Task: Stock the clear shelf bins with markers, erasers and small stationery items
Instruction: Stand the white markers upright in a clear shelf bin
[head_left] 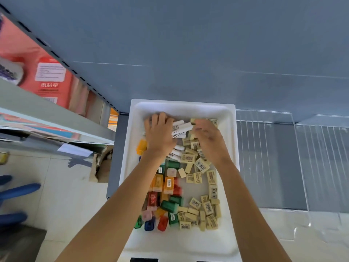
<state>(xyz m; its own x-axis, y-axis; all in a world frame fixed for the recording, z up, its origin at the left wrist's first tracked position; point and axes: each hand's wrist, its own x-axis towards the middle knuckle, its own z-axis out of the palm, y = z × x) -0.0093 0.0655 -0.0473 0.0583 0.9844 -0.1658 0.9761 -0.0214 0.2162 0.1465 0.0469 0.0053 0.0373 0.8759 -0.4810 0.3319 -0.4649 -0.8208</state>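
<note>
Left hand (160,135) and right hand (210,142) were bare, forearms (120,201) unsleeved; the right hand's back perhaps bore a small dark smudge.

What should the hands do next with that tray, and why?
Probably gather the white markers between both hands and lift them toward the clear bin: the left hand and right hand sit at either end of that bundle, at the far end of the tray.
</note>
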